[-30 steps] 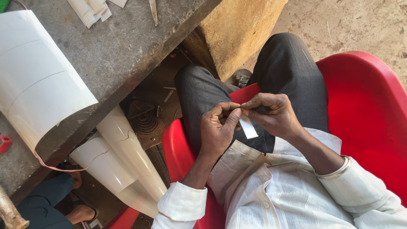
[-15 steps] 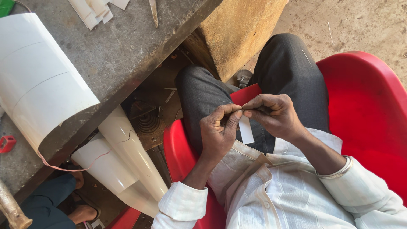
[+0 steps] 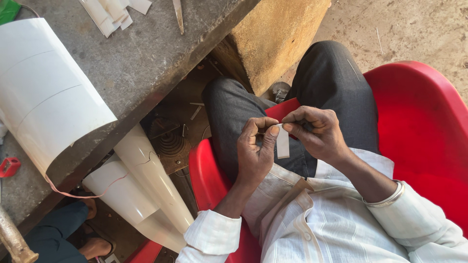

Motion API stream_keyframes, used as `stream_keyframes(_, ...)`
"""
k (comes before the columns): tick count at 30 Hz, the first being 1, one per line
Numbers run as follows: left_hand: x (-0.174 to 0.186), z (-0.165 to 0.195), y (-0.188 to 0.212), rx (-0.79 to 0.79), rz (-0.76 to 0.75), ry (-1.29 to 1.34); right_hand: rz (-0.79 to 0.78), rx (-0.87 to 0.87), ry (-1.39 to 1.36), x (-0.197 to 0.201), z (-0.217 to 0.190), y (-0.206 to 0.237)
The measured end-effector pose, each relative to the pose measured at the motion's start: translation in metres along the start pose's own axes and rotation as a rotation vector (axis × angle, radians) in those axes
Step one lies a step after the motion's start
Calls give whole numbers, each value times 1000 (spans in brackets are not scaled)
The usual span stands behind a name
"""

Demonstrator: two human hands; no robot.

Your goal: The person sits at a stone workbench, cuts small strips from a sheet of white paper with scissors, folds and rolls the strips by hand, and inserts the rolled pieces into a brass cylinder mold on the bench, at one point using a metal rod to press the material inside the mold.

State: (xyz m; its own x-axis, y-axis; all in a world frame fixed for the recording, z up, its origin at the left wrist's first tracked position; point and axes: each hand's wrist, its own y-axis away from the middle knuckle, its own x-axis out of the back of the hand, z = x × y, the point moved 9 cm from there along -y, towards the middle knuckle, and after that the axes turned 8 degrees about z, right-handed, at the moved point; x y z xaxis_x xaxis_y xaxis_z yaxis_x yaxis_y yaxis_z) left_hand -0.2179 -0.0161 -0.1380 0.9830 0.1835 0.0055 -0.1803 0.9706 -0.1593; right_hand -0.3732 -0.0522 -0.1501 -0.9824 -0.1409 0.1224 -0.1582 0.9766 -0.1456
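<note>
Both hands, the left hand (image 3: 256, 146) and right hand (image 3: 317, 131), keep a pinching grip clamped on a small white strip (image 3: 282, 142) above the red chair (image 3: 419, 126), holding it steady for close handling.

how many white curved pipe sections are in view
3: one pipe section on the bench top, two pipe sections leaning under the bench edge. More may lie hidden beneath the bench.
</note>
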Motion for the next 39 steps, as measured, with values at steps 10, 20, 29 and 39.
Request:
stream_keyframes(10,2,12,-3,-101,-19,-135,-170,-212,-439,-14,18,0)
stream_keyframes(20,-3,-8,-3,47,-68,-63,-262,-298,-557,-23,31,0)
stream_keyframes(29,29,-17,-13,47,217,245,-292,266,123,-41,-77,-68)
stream_keyframes(39,49,-31,-26,94,308,224,-333,1113,936,-127,-175,-173)
